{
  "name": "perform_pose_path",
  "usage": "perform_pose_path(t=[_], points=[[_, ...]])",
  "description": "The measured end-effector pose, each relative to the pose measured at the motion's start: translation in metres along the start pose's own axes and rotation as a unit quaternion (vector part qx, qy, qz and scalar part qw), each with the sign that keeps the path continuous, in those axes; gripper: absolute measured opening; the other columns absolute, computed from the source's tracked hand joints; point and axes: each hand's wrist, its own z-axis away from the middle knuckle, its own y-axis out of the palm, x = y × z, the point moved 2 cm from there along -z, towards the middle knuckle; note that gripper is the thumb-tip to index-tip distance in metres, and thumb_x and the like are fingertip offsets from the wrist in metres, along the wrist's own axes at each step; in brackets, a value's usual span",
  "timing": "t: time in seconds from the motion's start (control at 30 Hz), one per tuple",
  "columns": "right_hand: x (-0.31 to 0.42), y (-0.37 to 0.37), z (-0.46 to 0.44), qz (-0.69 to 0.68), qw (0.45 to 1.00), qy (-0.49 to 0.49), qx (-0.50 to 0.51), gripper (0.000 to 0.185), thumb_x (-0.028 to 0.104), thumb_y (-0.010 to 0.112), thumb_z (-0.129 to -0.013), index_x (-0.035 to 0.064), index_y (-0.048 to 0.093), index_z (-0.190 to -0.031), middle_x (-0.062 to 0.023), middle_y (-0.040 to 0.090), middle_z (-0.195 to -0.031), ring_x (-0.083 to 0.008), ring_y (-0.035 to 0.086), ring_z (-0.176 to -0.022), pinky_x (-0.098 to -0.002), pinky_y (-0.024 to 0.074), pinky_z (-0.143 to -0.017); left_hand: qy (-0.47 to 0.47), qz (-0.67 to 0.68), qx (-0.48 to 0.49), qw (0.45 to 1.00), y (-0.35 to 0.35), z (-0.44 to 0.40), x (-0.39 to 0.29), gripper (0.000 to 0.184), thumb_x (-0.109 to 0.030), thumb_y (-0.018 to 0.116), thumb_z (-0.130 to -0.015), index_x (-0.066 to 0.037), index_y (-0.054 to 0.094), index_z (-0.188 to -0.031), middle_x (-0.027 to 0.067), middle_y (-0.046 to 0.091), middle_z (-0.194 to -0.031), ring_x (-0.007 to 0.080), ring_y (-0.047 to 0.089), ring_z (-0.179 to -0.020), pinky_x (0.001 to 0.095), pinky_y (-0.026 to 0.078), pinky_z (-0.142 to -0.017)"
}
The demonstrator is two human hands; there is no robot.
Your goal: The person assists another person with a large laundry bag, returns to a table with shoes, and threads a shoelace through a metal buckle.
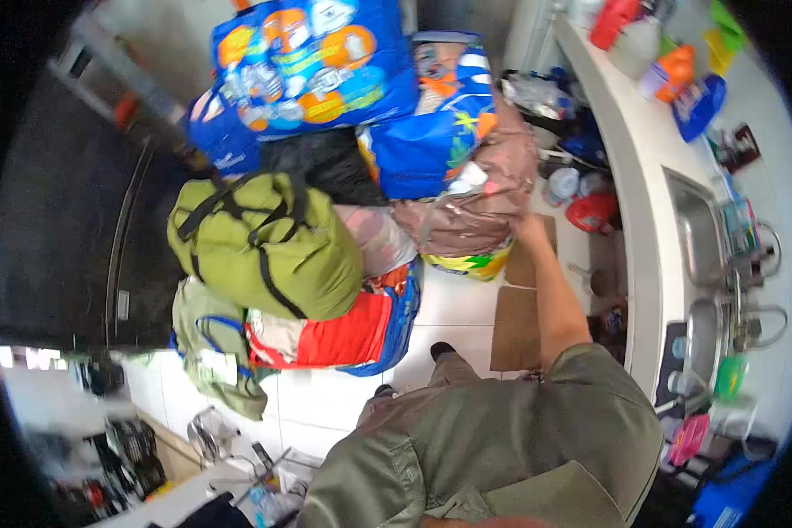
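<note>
Though wrinkled, glossy brown bundle (468,218)

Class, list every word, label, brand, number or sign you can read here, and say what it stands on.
No text reads for certain.
Large blue patterned bag: lettering, too blurred.
Smaller blue bag: white script, too blurred.
Pale label on the dark door: too small.

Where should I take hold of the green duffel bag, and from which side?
Probably by the black straps on its upper part, reaching down from above. They lie uncovered, whereas the green duffel bag has full, rounded sides that seem to offer little to grip. It rests on the red bundle, leaving its top exposed.
</note>
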Motion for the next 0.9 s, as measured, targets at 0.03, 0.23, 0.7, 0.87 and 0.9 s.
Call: perform_pose_path(t=[0.03, 0.23, 0.7, 0.87, 0.9], points=[[-0.039, 0.065, 0.019, 0.023, 0.994, -0.032, 0.1, 0.035, 0.029, 0.051, -0.078, 0.0027, 0.055, -0.101, -0.0196, 0.059, -0.091, -0.0337, 0.057, -0.083, -0.0409, 0.045, -0.068, -0.022, 0.021, -0.01, 0.999, 0.008, 0.016, 0.006, 0.027, -0.024, 0.048, -0.075, -0.007, 0.06, -0.093, 0.0085, 0.059, -0.073, 0.0211, 0.058, -0.06, 0.0332, 0.045, -0.053], [0.032, 0.265, 0.213, 0.176, 0.753, -0.201, 0.601, 0.035, 0.037, 0.051, -0.075, 0.0063, 0.063, -0.089, -0.0137, 0.058, -0.098, -0.029, 0.054, -0.09, -0.0391, 0.0427, -0.079, -0.189, 0.193, -0.103, 0.957, 0.064, 0.11, 0.059, 0.027, -0.023, 0.049, -0.075, -0.008, 0.059, -0.096, 0.0092, 0.06, -0.075, 0.022, 0.058, -0.062, 0.0337, 0.046, -0.057], [0.557, 0.351, 0.441, -0.014, 0.555, -0.205, 0.806, 0.029, 0.015, 0.059, -0.078, 0.002, 0.053, -0.104, -0.0058, 0.058, -0.094, -0.0117, 0.053, -0.075, -0.0235, 0.0415, -0.068, -0.046, -0.01, 0.069, 0.996, -0.052, 0.054, 0.303, 0.028, -0.019, 0.05, -0.076, -0.011, 0.059, -0.101, 0.0109, 0.06, -0.078, 0.0242, 0.06, -0.067, 0.0348, 0.048, -0.067], [0.677, 0.416, 0.481, -0.141, 0.642, -0.186, 0.73, 0.008, 0.009, 0.061, -0.075, 0.0037, 0.056, -0.075, -0.0008, 0.057, -0.071, -0.0071, 0.05, -0.066, -0.0211, 0.0405, -0.062, -0.173, 0.303, -0.249, 0.903, -0.283, -0.025, 0.357, 0.039, -0.036, 0.052, -0.074, -0.002, 0.062, -0.092, 0.0179, 0.06, -0.092, 0.0293, 0.057, -0.089, 0.0362, 0.044, -0.079], [0.7, 0.43, 0.486, -0.157, 0.641, -0.173, 0.731, 0.008, 0.009, 0.061, -0.075, 0.0037, 0.055, -0.075, -0.0006, 0.057, -0.07, -0.0067, 0.049, -0.065, -0.0209, 0.0399, -0.06, -0.168, 0.349, -0.26, 0.885, -0.326, -0.039, 0.371, 0.039, -0.035, 0.054, -0.074, -0.002, 0.061, -0.094, 0.0182, 0.06, -0.091, 0.0288, 0.057, -0.089, 0.0357, 0.044, -0.078]])
